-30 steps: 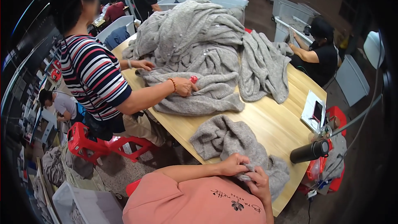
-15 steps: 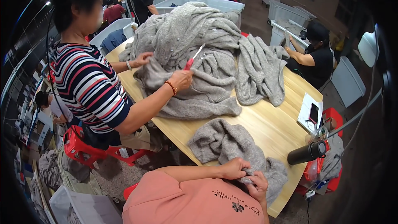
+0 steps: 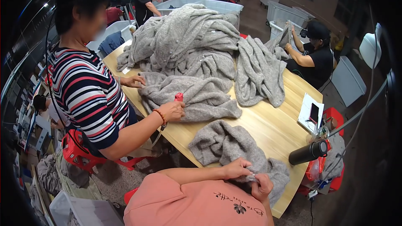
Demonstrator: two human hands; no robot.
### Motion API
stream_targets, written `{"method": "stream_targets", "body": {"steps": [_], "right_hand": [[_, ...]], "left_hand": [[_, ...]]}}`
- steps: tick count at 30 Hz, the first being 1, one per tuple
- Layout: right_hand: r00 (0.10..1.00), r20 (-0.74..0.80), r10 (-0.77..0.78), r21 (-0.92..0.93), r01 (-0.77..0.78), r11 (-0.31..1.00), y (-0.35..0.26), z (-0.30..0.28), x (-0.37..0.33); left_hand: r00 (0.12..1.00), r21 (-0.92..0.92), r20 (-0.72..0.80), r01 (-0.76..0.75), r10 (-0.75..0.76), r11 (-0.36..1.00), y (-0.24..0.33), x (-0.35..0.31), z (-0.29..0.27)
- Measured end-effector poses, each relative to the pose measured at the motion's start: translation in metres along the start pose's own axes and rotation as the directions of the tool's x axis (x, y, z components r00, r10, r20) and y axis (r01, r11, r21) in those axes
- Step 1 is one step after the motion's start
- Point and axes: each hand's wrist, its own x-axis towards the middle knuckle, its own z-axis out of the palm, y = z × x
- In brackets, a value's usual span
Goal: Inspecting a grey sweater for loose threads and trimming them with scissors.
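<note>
A small grey knit garment (image 3: 226,142) lies crumpled on the near end of the wooden table (image 3: 272,125). My left hand (image 3: 237,168) pinches its near edge, fingers closed on the knit. Close beside it, my right hand (image 3: 262,185) grips the same edge, thumb and fingers bunched on the fabric. The two hands sit almost touching, just above my pink shirt (image 3: 197,205).
A co-worker in a striped top (image 3: 90,96) stands at the left, one hand holding a small red tool (image 3: 179,97) on another grey garment (image 3: 197,96). A big pile of grey knitwear (image 3: 197,42) fills the far table. A black flask (image 3: 308,152), a phone (image 3: 314,112), and a seated person in black (image 3: 314,58) are at the right.
The co-worker's hand with the red tool has come down from the pile back onto the flat garment. My hands stay pinched on the small garment's edge, barely shifted.
</note>
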Motion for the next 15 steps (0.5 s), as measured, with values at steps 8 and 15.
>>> {"method": "stream_targets", "body": {"steps": [8, 15], "right_hand": [[0.991, 0.089, -0.098, -0.150, 0.111, 0.982, 0.002, 0.005, 0.002], [0.986, 0.155, 0.066, 0.021, -0.070, 0.997, 0.003, 0.006, 0.007]], "left_hand": [[0.992, -0.079, -0.092, 0.079, -0.087, 0.994, -0.004, -0.006, -0.001], [0.973, 0.089, -0.232, 0.009, 0.012, 0.996, -0.009, -0.012, 0.005]]}}
